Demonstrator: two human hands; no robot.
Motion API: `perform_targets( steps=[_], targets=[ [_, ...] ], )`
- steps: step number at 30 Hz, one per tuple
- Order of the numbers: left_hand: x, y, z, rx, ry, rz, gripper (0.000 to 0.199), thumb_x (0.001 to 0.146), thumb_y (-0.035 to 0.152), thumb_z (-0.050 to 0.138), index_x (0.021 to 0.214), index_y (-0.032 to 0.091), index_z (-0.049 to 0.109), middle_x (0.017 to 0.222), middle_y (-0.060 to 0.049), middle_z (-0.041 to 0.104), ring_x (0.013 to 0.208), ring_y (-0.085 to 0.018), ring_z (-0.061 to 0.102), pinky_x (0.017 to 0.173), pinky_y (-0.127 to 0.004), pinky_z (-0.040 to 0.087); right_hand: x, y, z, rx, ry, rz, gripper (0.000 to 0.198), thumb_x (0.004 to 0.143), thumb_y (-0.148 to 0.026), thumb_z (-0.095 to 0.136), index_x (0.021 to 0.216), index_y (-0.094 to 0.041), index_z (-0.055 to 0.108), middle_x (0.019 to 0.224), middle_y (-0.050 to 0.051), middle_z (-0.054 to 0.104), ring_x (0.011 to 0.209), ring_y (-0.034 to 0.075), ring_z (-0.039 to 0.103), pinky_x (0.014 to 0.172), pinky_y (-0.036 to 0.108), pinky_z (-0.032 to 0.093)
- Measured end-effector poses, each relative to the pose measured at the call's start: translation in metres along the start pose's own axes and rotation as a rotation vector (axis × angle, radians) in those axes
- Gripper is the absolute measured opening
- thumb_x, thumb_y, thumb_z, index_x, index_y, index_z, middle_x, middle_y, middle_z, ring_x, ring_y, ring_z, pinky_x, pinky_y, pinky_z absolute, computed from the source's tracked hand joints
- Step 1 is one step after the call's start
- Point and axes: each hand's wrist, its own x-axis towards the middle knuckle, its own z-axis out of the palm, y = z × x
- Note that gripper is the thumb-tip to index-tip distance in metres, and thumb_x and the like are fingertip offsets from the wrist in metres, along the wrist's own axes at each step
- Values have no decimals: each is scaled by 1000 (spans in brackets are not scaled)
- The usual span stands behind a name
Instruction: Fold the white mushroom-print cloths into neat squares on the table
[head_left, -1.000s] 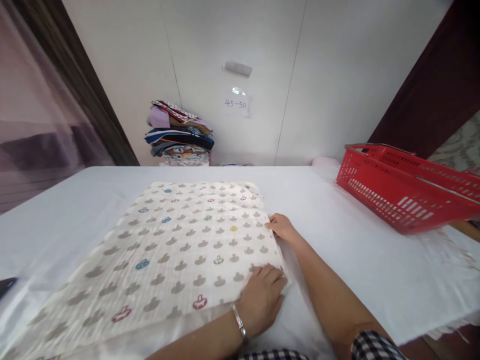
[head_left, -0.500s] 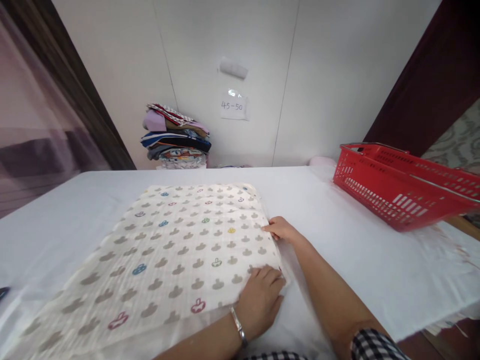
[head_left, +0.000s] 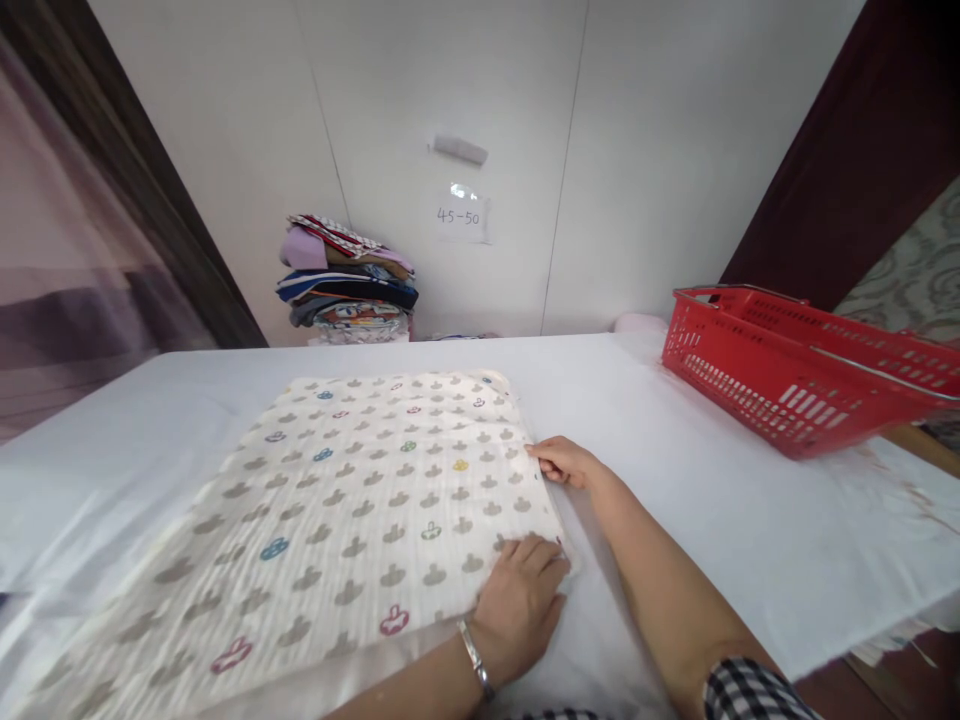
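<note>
A cream muslin blanket (head_left: 360, 500) printed with grey and coloured mushroom shapes lies spread on the white-covered table (head_left: 675, 520). My left hand (head_left: 521, 600), with a silver bracelet at the wrist, rests palm down on its near right corner, fingers stretched out. Farther up the right edge, my right hand (head_left: 566, 462) pinches the blanket's border between thumb and fingers. Light creases run across the cloth, and its near left part reaches toward the bottom of the view.
On the right side of the table stands a red plastic basket (head_left: 780, 380) with metal handles. A stack of folded fabrics (head_left: 349, 280) is at the back left by the wall. A paper sign (head_left: 461, 218) reads 45-50. Curtains hang at both sides.
The view has shifted slightly. My right hand still pinches the right edge, its fingers a little more curled, and my left hand stays flat on the corner.
</note>
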Motion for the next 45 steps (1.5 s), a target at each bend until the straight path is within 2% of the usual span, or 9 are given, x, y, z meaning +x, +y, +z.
perform_targets(
  steps=[4, 10, 14, 19, 23, 26, 33, 45],
  targets=[
    [0, 0, 0, 1, 10, 2, 30, 79, 16, 52, 108, 22, 51, 112, -4, 53, 103, -23, 44, 90, -40, 36, 4, 2, 5, 25, 7, -44, 38, 66, -50, 63, 62, -20, 41, 42, -10, 37, 33, 3, 25, 35, 19, 10],
    [-1, 0, -1, -3, 18, 8, 31, 78, 15, 53, 108, 22, 51, 110, -4, 54, 103, -22, 44, 90, -39, 36, 8, 5, 6, -6, 75, -77, 31, 62, -39, 67, 65, -20, 42, 41, -12, 30, 35, 3, 23, 37, 19, 11],
    [-1, 0, 0, 1, 11, 7, 30, 79, 16, 53, 108, 22, 51, 111, -4, 54, 104, -23, 44, 91, -39, 36, 7, 4, 7, -85, 188, -96, 23, 62, -32, 66, 69, -19, 48, 42, -10, 36, 38, 5, 30, 38, 19, 15],
    [0, 0, 0, -4, 4, 2, 30, 80, 17, 52, 110, 22, 51, 112, -3, 53, 105, -22, 43, 93, -40, 34, 8, 3, 9, -212, 287, -169, 18, 61, -28, 66, 71, -17, 56, 54, -4, 51, 48, 8, 43, 46, 21, 27],
    [-1, 1, -3, -10, -7, -14, 31, 79, 17, 54, 110, 24, 51, 112, -2, 53, 105, -21, 43, 93, -39, 34, 10, 2, 9, -311, 365, -230, 16, 57, -24, 68, 62, -17, 55, 60, -2, 54, 57, 10, 45, 52, 22, 29],
    [0, 3, -5, -11, -10, -23, 32, 78, 17, 56, 109, 24, 52, 111, -2, 53, 106, -20, 43, 93, -38, 34, 8, 1, 10, -331, 368, -239, 15, 57, -22, 66, 58, -18, 52, 56, -4, 50, 54, 10, 43, 51, 22, 28],
    [0, 4, -6, -23, -15, -25, 32, 79, 17, 54, 110, 24, 52, 111, -3, 53, 106, -21, 43, 93, -39, 33, 4, 3, 10, -225, 299, -224, 16, 64, -28, 60, 63, -20, 47, 45, -8, 42, 45, 8, 39, 46, 21, 27],
    [0, 3, -6, -27, -21, -27, 29, 80, 18, 54, 109, 24, 52, 112, -2, 53, 106, -21, 43, 93, -38, 33, 8, 5, 7, -155, 322, -237, 13, 58, -18, 60, 57, -18, 47, 44, -8, 42, 44, 7, 39, 45, 20, 28]
  ],
)
